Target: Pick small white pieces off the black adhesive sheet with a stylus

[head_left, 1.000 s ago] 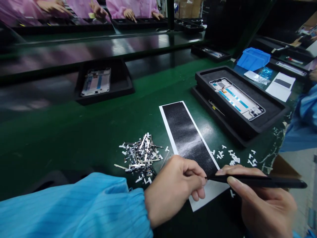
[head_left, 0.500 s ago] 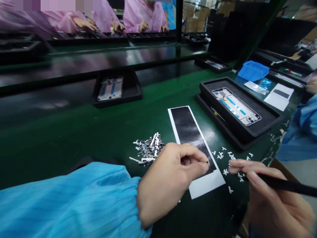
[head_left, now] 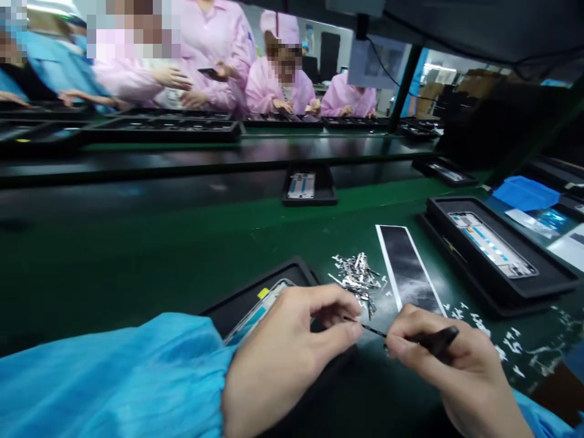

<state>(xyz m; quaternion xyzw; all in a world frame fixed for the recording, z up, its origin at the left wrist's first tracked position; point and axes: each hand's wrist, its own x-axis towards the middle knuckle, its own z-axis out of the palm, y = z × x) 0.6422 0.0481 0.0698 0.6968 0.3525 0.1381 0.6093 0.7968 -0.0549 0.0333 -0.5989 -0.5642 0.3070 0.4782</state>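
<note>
My left hand (head_left: 292, 347) has come off the black strip (head_left: 408, 271) and now pinches a tiny piece over a tray (head_left: 255, 292) newly in view. My right hand (head_left: 451, 371), closed on tweezers (head_left: 410, 337), brings their tip to it: piece lifted, transfer underway.

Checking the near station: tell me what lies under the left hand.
Under the left hand sits a black tray holding a phone frame; only its blue and yellow corner shows. The hand and blue sleeve cover the rest.
</note>
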